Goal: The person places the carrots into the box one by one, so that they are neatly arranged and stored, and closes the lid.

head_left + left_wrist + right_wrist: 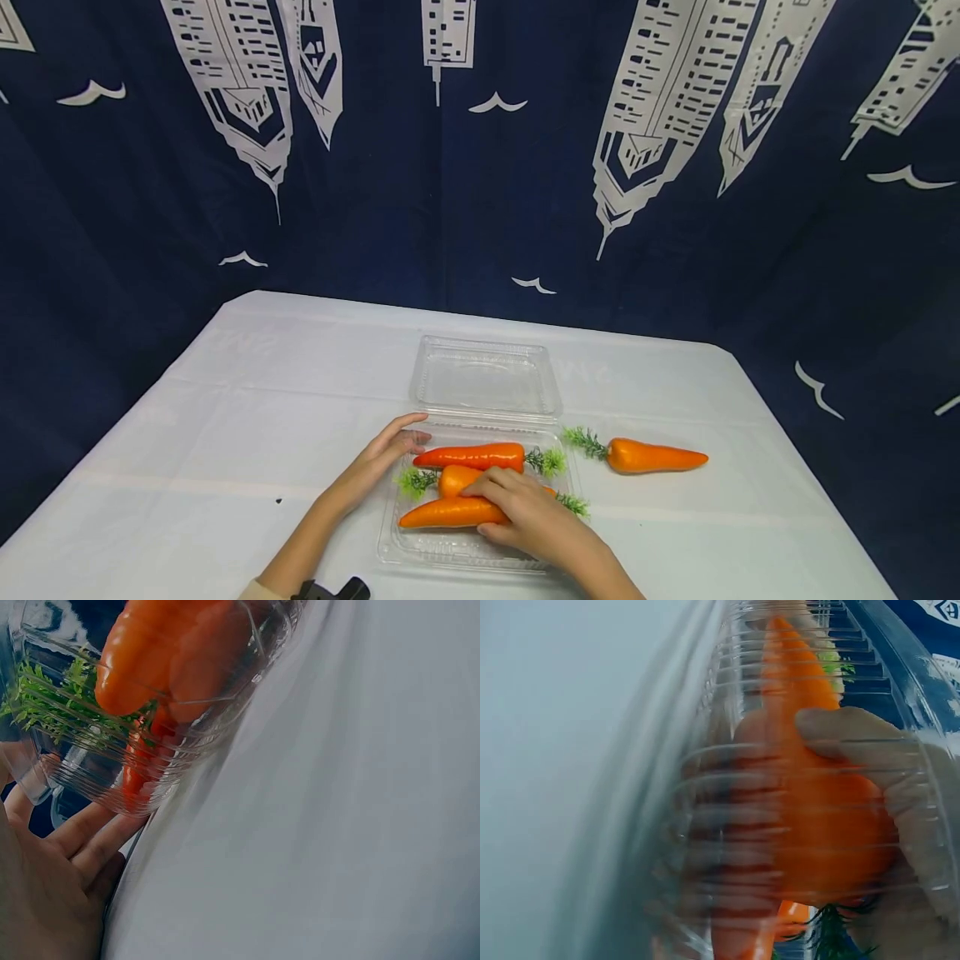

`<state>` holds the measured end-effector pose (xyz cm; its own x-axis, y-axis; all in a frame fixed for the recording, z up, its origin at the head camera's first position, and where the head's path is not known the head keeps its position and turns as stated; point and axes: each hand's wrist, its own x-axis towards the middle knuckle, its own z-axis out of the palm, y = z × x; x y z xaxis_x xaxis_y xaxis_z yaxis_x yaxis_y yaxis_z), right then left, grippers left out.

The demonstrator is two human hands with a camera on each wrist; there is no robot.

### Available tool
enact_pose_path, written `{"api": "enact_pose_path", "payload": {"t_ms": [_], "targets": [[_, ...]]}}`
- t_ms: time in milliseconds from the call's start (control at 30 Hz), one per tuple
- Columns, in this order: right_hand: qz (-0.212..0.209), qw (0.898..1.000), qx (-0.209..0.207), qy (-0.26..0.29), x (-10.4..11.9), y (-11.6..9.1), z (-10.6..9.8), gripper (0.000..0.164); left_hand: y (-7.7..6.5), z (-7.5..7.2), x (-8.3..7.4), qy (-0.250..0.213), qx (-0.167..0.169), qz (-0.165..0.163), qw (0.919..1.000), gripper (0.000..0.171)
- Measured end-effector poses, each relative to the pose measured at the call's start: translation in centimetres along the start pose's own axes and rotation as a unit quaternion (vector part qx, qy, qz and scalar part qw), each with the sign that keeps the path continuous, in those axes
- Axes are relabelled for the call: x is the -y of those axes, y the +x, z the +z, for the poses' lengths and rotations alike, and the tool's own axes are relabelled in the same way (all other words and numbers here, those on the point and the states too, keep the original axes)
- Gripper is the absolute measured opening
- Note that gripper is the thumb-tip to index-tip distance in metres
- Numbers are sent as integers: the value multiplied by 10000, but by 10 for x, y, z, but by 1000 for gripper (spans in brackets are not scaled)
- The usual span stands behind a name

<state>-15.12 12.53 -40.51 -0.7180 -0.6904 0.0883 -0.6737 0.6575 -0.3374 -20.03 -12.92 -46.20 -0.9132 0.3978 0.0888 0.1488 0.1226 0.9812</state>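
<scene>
The left hand point(64, 874) reaches up from the lower left, its fingers against the ribbed wall of a clear plastic container point(94, 784). Through the plastic show a glossy orange carrot point(142, 652), a redder carrot point(136, 761) and feathery green leaves point(56, 697). White cloth point(322, 802) fills the right.

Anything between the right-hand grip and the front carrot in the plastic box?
Nothing visible: the right-hand grip is on the front carrot. The lid lies open beyond the plastic box, out of the way.
</scene>
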Motion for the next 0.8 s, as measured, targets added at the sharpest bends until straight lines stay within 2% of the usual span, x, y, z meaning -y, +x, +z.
{"api": "enact_pose_path", "payload": {"t_ms": [200,400,500,567,700,733,800], "targets": [[162,9974,145,691,-4,-1,5,27,1,0,-1,-4,-10,92,10000,40],[308,9943,204,1002,-7,-2,10,25,0,1,-2,-1,-14,75,10000,40],[367,9888,261,1422,-8,-2,10,23,0,1,-2,-3,-32,56,10000,40],[397,9791,310,1972,-9,-2,9,23,0,0,-2,-3,-40,53,10000,40],[488,9446,420,3218,-13,-1,7,22,0,0,-1,42,-43,39,10000,40],[508,9369,438,3430,-14,-1,6,22,0,0,-1,44,-41,38,10000,40],[566,9290,457,3629,-15,-1,6,22,0,0,-1,39,-32,48,10000,40]]}}
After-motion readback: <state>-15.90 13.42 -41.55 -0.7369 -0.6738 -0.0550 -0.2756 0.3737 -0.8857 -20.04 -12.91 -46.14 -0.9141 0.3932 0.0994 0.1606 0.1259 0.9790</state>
